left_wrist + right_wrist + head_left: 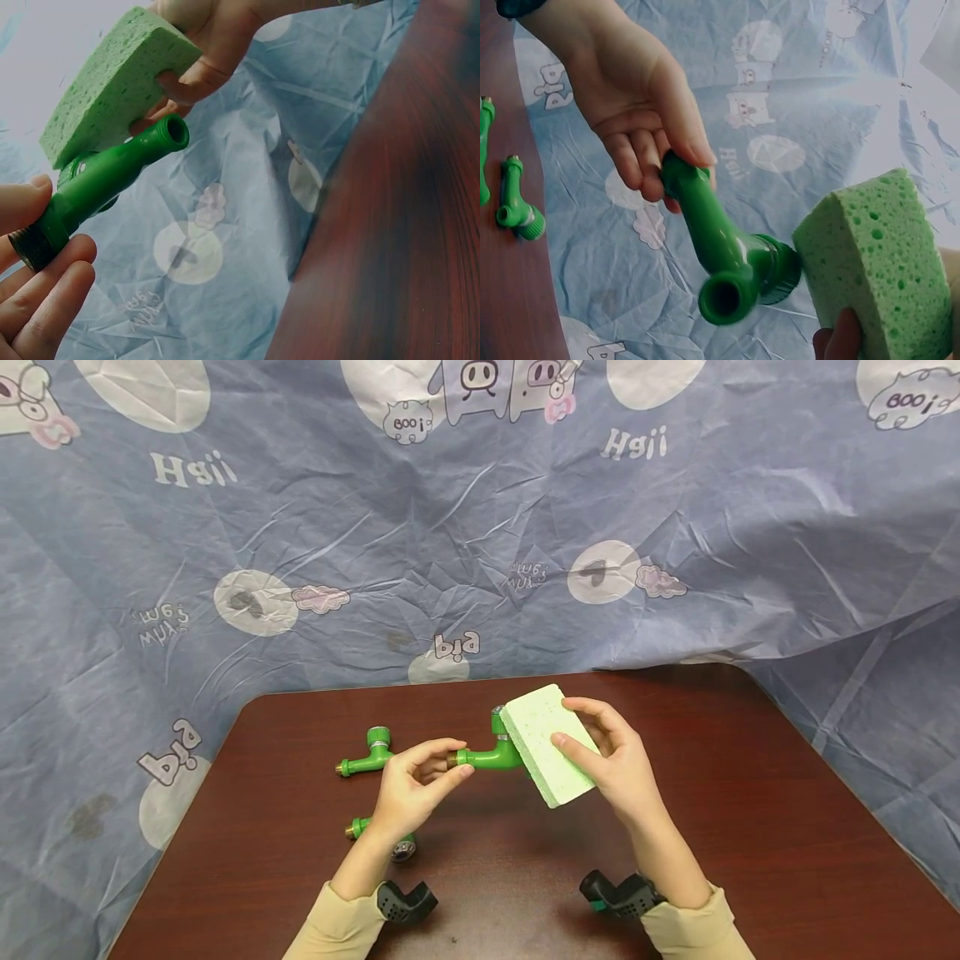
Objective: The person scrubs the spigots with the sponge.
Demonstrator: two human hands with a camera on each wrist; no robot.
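Beige sleeves (337, 927) and black wrist mounts (405, 902) sit closest to us at the bottom edge of the head view, over a dark reddish-brown table (750, 827) with a smooth, faintly streaked grain; from them we follow both forearms up to the work held above the tabletop. Our left hand (412, 785) pinches the threaded metal end of a glossy green plastic tap (491, 756), thumb on one side and curled fingers on the other, so the hand is clamped on it; the tap is a smooth tube with a short side spout whose rim is ribbed with thread, and a knurled round knob at the far end. Our right hand (615, 760) grips a pale green sponge (547, 743), a thick rectangular block with a rough, pitted, open-pored face; the thumb lies across its broad side and the fingers wrap behind, and the block is tilted with one edge against the tap's knob end. We hold both things in the air, near the middle of the table. Two more green taps rest on the wood to the left, one (363, 756) beyond the left hand and one (375, 835) partly hidden under the left wrist. Behind the table hangs a crinkled blue-grey cloth (225, 568) printed with white circles and cartoon pigs.
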